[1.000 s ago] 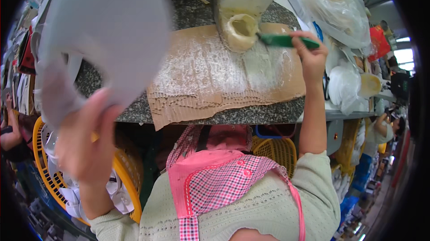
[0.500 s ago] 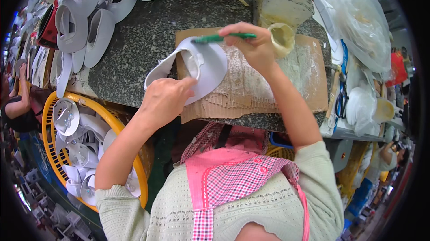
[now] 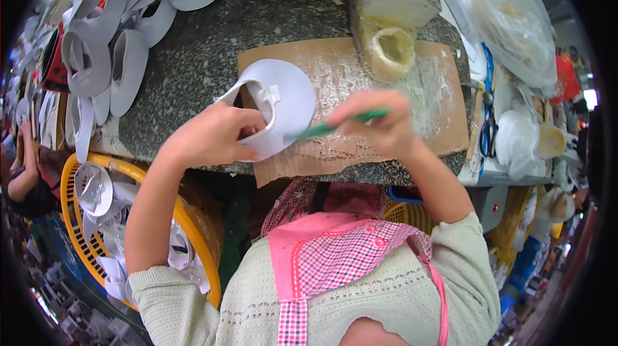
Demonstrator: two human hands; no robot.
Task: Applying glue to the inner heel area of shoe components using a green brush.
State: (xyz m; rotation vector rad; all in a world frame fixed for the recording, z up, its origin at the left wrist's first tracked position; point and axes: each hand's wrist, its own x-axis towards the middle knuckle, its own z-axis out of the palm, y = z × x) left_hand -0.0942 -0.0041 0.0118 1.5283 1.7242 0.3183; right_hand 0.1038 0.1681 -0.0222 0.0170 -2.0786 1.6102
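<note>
- On the cardboard (image 3: 444, 133) at the near edge of the stone bench (image 3: 212, 56) lies the white shoe upper (image 3: 286, 98), half over the sheet's left end.
- My left hand (image 3: 206, 140) is closed on it — thumb and fingers pinch the near rim beside the cut-out opening, tilting that side up.
- My right hand (image 3: 383, 124) is curled tight round a green brush (image 3: 335, 126), its tip just at the upper's lower right edge.
- The upper looks thin, light and floppy; I judge it will bend if held by one corner, so a grip on the rim by the opening, with the rest resting on the cardboard, seems best.
- Its surface looks smooth — probably a bit slippery once wet with glue.
- The glue jug (image 3: 393, 30) lies on its side just beyond the brush, mouth facing me.
- More white uppers (image 3: 109, 63) are piled far left; a yellow basket (image 3: 193, 230) sits below the bench.
</note>
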